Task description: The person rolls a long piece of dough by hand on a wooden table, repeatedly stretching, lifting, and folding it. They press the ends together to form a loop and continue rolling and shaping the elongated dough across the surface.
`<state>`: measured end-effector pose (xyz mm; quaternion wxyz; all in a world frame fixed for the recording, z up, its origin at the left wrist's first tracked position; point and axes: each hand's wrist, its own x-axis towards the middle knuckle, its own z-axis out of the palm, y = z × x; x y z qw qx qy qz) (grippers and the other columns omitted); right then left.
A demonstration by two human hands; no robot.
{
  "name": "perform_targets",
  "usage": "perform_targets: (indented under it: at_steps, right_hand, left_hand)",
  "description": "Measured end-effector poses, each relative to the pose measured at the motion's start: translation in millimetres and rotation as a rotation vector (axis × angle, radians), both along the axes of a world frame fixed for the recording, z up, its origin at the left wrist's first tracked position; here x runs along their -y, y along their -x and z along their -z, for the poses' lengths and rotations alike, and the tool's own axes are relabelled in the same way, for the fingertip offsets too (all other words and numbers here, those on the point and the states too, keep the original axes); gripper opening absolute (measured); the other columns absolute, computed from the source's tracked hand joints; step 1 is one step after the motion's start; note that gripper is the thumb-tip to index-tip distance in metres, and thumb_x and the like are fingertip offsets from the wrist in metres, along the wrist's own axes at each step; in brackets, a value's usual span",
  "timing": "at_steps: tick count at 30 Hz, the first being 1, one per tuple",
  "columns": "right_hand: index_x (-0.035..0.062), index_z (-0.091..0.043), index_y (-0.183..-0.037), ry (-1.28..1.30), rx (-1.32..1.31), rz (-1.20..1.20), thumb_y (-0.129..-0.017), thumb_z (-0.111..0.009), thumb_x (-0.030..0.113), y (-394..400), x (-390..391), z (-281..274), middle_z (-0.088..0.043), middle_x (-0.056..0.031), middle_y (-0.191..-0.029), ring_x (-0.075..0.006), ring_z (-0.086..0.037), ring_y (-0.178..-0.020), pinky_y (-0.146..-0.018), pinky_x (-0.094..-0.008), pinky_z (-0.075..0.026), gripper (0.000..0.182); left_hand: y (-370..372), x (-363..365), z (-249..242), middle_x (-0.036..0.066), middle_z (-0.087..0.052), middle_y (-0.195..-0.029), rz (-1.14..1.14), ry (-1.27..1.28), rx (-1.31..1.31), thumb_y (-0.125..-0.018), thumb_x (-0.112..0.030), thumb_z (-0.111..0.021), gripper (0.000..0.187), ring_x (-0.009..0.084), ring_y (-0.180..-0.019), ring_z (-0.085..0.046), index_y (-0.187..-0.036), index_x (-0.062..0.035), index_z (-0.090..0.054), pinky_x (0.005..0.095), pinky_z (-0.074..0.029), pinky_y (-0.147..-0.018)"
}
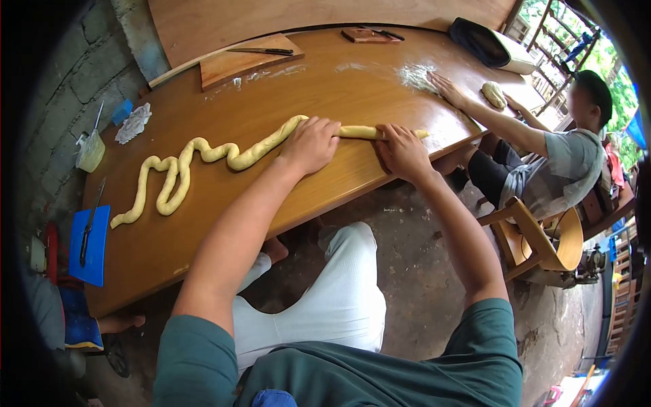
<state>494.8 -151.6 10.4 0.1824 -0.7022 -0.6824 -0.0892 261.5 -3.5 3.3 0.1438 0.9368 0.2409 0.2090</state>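
Note:
A long yellow dough rope (258, 150) winds across the brown wooden table in several bends, its thin end at the left. My left hand (310, 144) lies over the rope near the middle of the view, fingers curled around it and hiding a stretch of dough. Farther right, my right hand (403, 149) is also closed over the rope, with the tip poking out just beyond the fingers. Between both hands runs a straight, narrow piece of the same dough.
Along the table (285, 81) lie a cutting board with a knife (261, 51), a smaller board (369, 35) and a blue board (88, 244) with a knife. A tub (89, 153) stands left. A seated person (542, 149) at right reaches toward flour (417, 78) and a dough lump (494, 95).

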Motion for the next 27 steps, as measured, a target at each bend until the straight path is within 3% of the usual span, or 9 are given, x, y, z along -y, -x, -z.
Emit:
perform_targets:
  at_steps: [1, 5, 8, 10, 13, 16, 17, 21, 27]
  right_hand:
    - [0.0088, -0.063, -0.131, -0.006, 0.002, -0.034, -0.105, -0.062, 0.032, -5, 10, 0, -0.067, -0.0129, -0.13, -0.033, -0.061, -0.128, -0.111, -0.0473, -0.046, 0.035]
    - [0.0138, -0.069, -0.125, -0.056, 0.171, 0.101, -0.105, -0.064, 0.032, -44, 30, 8, -0.068, -0.0112, -0.123, -0.0303, -0.061, -0.126, -0.108, -0.0461, -0.047, 0.027]
    - [0.0145, -0.072, -0.125, 0.213, -0.125, 0.176, -0.104, -0.066, 0.034, -73, 29, -18, -0.067, -0.0106, -0.127, -0.0301, -0.059, -0.129, -0.108, -0.049, -0.046, 0.029]
    - [0.0151, -0.074, -0.126, 0.174, -0.118, 0.159, -0.103, -0.066, 0.026, -84, 21, -19, -0.068, -0.0106, -0.126, -0.0305, -0.06, -0.128, -0.107, -0.0477, -0.047, 0.026]
    - [0.0098, -0.073, -0.129, -0.152, 0.227, 0.21, -0.098, -0.063, 0.013, -79, 13, -5, -0.07, -0.0116, -0.121, -0.0313, -0.065, -0.12, -0.108, -0.0478, -0.048, 0.033]
    - [0.0, -0.065, -0.14, 0.051, 0.06, 0.032, -0.109, -0.054, 0.034, -40, -4, 1, -0.062, -0.0207, -0.149, -0.0377, -0.054, -0.143, -0.123, -0.0456, -0.04, 0.047]
    - [0.0009, -0.056, -0.15, 0.058, 0.003, 0.084, -0.114, -0.042, 0.043, -41, -14, 14, -0.05, -0.022, -0.162, -0.0375, -0.042, -0.154, -0.128, -0.0479, -0.032, 0.057]
    - [0.0078, -0.045, -0.161, 0.199, 0.131, 0.061, -0.117, -0.028, 0.043, -81, -51, 26, -0.038, -0.0191, -0.171, -0.0343, -0.032, -0.161, -0.131, -0.0557, -0.026, 0.059]
    - [0.0051, -0.031, -0.168, 0.336, 0.027, 0.183, -0.113, -0.02, 0.058, -124, -155, 32, -0.029, -0.0149, -0.176, -0.0291, -0.022, -0.165, -0.135, -0.0502, -0.014, 0.078]
  left_hand:
    - [12, -2, 9, 0.013, -0.071, -0.132, 0.03, -0.049, 0.107, -0.098, -0.017, -0.065, 0.04, 0.0335, -0.124, -0.064, -0.136, -0.0053, -0.068, 0.0493, -0.041, -0.12]
    - [53, 4, 1, 0.014, -0.069, -0.138, 0.058, -0.281, 0.074, -0.099, -0.018, -0.063, 0.043, 0.0327, -0.133, -0.06, -0.14, -0.0051, -0.066, 0.0512, -0.037, -0.124]
    - [58, 3, 4, 0.014, -0.063, -0.149, -0.012, -0.304, 0.047, -0.101, -0.023, -0.061, 0.048, 0.0308, -0.143, -0.054, -0.145, -0.0045, -0.062, 0.0509, -0.032, -0.128]
    - [47, 2, 8, 0.015, -0.056, -0.156, -0.055, -0.325, -0.037, -0.104, -0.028, -0.059, 0.053, 0.0305, -0.149, -0.048, -0.151, -0.0045, -0.056, 0.0508, -0.029, -0.13]
    - [10, 28, 7, 0.017, -0.042, -0.168, -0.041, -0.32, -0.086, -0.108, -0.039, -0.051, 0.064, 0.0311, -0.158, -0.035, -0.161, -0.0049, -0.042, 0.0501, -0.022, -0.133]
    - [-33, 55, -9, 0.017, -0.028, -0.175, 0.091, -0.199, -0.083, -0.112, -0.049, -0.04, 0.073, 0.0328, -0.164, -0.023, -0.169, -0.006, -0.026, 0.0496, -0.015, -0.135]
    - [-46, 62, -5, 0.017, -0.022, -0.178, 0.172, -0.085, -0.122, -0.113, -0.053, -0.035, 0.077, 0.0336, -0.165, -0.018, -0.172, -0.0065, -0.019, 0.0495, -0.011, -0.135]
    - [-112, 38, 9, 0.014, -0.015, -0.18, -0.042, -0.032, -0.2, -0.113, -0.061, -0.02, 0.082, 0.0335, -0.167, -0.013, -0.173, -0.0063, -0.014, 0.0504, -0.006, -0.136]
    - [-166, -47, 6, 0.011, -0.013, -0.181, -0.228, 0.068, -0.239, -0.111, -0.064, -0.013, 0.084, 0.0325, -0.167, -0.01, -0.173, -0.0066, -0.015, 0.0534, -0.003, -0.135]
